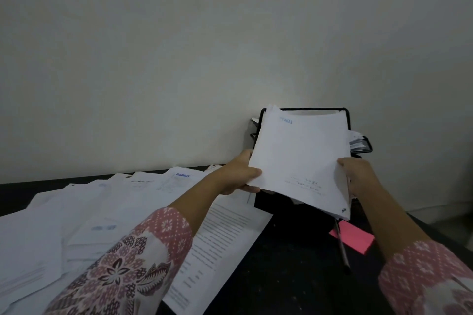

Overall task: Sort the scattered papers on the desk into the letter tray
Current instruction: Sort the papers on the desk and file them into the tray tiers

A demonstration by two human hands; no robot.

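at the far right of the dark table point(281, 268), close to the wall, a person is holding a stack of papers point(299, 158) tilted over the black wire letter tray point(344, 114), with the stack's far edge reaching the tray's top frame. the left hand point(239, 175) is pinching the stack's left edge, thumb on top and fingers underneath. the right hand point(358, 178) is holding the right edge, its grip curled round the sheets. scattered papers point(84, 202) are lying loose across the table's left side, and a printed sheet point(222, 238) is lying beneath the left forearm. a pink sticky pad point(355, 239) and a pen point(342, 250) are resting near the tray's front.
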